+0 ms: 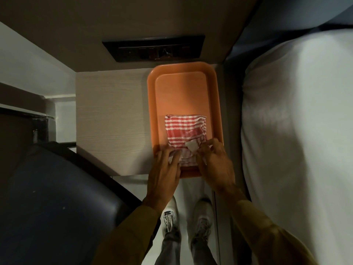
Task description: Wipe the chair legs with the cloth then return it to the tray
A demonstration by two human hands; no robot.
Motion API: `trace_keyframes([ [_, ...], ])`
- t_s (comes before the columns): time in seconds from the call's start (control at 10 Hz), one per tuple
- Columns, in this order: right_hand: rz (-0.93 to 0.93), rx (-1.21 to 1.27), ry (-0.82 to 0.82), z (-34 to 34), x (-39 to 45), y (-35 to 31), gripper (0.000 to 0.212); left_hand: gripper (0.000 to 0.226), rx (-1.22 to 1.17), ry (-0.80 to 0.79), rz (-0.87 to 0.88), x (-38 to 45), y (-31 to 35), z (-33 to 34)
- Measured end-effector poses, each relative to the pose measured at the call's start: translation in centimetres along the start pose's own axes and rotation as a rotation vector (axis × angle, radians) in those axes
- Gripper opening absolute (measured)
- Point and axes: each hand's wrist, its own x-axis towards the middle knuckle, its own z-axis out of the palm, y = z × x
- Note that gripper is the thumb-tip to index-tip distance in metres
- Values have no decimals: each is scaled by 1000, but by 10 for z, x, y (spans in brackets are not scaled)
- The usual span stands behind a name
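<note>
Pale wood-grain tabletop (114, 119) fills centre of frame; dark switch panel (152, 48) on wall above it. White bedding (296, 121) along right edge, dark blue chair (53, 197) at lower left. I see orange tray (183, 88) on tabletop, red-and-white checked cloth (184, 129) lying folded in its lower half. Left hand (165, 169) flat, fingers spread on cloth's lower left corner. Right hand (214, 161) pinches cloth's lower right edge, fingers curled.
</note>
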Motion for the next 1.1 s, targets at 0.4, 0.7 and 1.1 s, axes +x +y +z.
trace_keyframes([
  [0.4,59,168,-23,-7,28,-16,36,67,183,-236,-27,-8,-3,9],
  [0.7,52,-2,127,-14,-15,19,30,74,278,-134,47,-14,7,19],
  [1.1,-72,-78,113,-11,-55,-3,45,83,344,-260,146,-10,23,14],
])
